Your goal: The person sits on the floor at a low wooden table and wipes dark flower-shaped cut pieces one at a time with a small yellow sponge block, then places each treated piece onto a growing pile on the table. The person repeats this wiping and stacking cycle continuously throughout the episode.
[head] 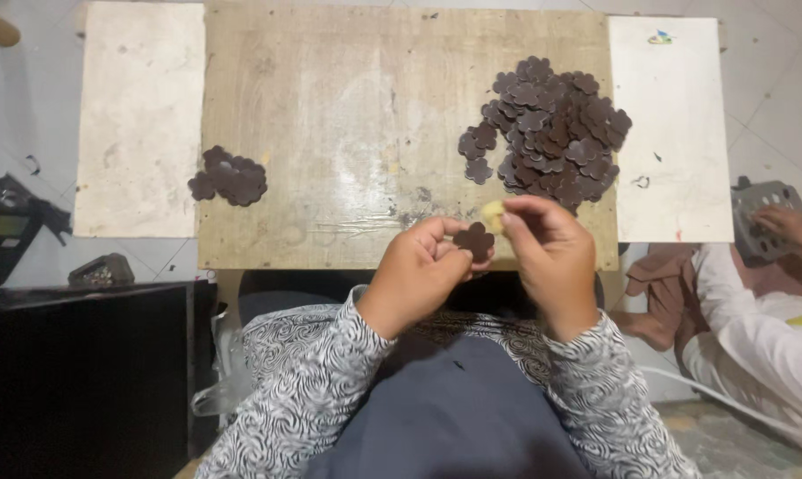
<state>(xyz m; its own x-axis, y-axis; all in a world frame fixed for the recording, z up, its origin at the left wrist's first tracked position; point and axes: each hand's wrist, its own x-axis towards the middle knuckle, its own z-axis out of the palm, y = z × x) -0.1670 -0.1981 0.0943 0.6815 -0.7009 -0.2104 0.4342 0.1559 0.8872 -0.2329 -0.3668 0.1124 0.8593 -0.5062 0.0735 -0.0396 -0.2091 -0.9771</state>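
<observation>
My left hand [416, 273] pinches a dark brown flower-shaped cutout [475, 240] at the near edge of a worn wooden board [348, 115]. My right hand [551, 253] is closed on a small pale yellow piece [492, 215] right above the cutout, fingertips touching it. A large heap of the same dark flower cutouts [549, 131] lies on the board's right side, just beyond my right hand. A small stack of cutouts [228, 176] sits at the board's left edge.
White slabs flank the board on the left [139, 115] and on the right [672, 124]. Another person sits at the right, a hand [782, 222] on a grey perforated block [760, 217]. A black box [82, 372] stands at the lower left.
</observation>
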